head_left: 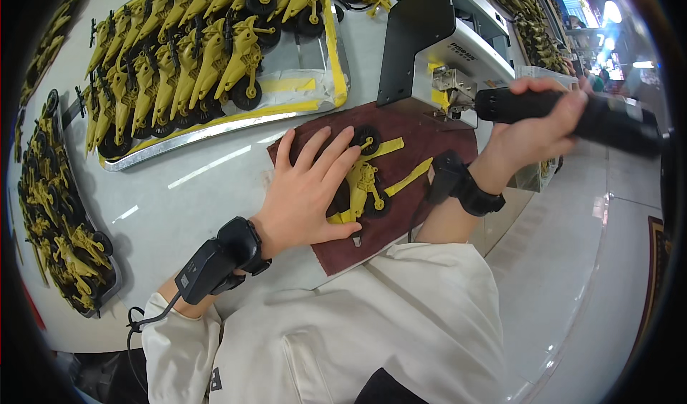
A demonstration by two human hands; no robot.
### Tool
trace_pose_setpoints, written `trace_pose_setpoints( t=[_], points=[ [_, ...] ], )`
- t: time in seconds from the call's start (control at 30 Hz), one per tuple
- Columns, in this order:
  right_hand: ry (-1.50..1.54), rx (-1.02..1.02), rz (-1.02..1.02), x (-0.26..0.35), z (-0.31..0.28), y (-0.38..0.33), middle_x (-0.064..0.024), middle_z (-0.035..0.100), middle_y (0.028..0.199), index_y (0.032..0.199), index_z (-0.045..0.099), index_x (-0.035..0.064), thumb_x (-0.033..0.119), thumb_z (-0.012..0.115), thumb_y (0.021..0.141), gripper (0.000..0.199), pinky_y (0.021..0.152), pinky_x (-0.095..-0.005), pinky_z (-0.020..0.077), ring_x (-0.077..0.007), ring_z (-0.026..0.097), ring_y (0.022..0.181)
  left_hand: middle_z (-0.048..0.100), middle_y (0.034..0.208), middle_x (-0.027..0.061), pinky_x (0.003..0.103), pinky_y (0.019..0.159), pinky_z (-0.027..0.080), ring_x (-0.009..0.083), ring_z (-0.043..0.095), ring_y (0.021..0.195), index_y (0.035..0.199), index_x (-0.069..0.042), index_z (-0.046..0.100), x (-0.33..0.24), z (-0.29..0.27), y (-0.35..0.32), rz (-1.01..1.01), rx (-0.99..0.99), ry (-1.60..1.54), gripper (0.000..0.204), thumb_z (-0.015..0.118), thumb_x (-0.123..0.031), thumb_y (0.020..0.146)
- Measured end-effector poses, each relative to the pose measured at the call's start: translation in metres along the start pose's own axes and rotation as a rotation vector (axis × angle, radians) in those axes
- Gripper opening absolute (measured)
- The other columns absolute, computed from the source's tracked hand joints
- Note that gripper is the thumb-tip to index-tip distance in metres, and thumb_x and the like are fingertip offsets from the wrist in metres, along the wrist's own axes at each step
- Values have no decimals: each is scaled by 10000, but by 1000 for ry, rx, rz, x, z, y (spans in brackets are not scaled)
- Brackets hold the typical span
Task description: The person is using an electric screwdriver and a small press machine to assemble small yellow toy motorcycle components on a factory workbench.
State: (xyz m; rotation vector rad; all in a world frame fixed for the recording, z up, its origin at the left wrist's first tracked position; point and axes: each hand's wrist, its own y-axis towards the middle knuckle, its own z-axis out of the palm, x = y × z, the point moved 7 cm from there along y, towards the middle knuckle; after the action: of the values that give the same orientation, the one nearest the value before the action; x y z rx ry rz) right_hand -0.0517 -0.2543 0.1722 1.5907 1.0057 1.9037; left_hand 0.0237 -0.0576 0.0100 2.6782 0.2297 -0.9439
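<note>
My left hand [304, 189] lies with its fingers spread at the left side of a yellow toy motorcycle [363, 189] with black wheels. Its thumb and fingertips touch the toy or lie right beside it. The toy rests on its side on a dark red cloth [308, 257], next to yellow tape strips [409, 177]. To the right, my right hand [533, 128] is closed around a black electric screwdriver [615, 123], held nearly level. The tip of this screwdriver points into the metal front of a screw feeder [458, 89].
A metal-edged tray [207, 150] with rows of yellow toy motorcycles stands at the back left. Another tray [114, 282] of them sits at the far left. A black plate [415, 32] rises beside the feeder. Black devices are strapped to both my wrists.
</note>
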Motion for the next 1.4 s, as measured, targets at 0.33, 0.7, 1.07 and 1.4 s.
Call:
trace_pose_setpoints(
  t=[0.33,0.7,1.07,1.4],
  points=[
    [415,270,272,23,11,-66,-127,548,666,1280,234,-22,456,598,873,726,486,-333,492,-221,546,488,347,1436,125,574,1070,146,346,337,1291,1307,-65,417,-1,-2,1,16,-12,-7,896,739,-497,590],
    [251,240,286,2,33,-87,-94,530,674,1257,286,32,547,476,896,657,485,-345,441,-204,501,477,363,1423,126,578,1070,147,340,345,1289,1302,-66,417,1,-1,0,-3,-19,-28,904,755,-476,572],
    [465,332,361,-12,48,-95,-106,567,700,1140,324,-1,285,679,823,555,544,-306,494,-185,548,525,367,1420,121,584,1061,159,336,347,1288,1296,-63,426,1,-2,1,-11,-21,-29,915,760,-481,554],
    [231,416,101,5,30,-75,-95,572,656,1159,335,-2,326,601,872,511,544,-312,480,-173,541,512,388,1394,133,584,1058,167,343,354,1277,1292,-60,431,3,0,2,-19,-3,0,906,744,-495,562]
  ],
)
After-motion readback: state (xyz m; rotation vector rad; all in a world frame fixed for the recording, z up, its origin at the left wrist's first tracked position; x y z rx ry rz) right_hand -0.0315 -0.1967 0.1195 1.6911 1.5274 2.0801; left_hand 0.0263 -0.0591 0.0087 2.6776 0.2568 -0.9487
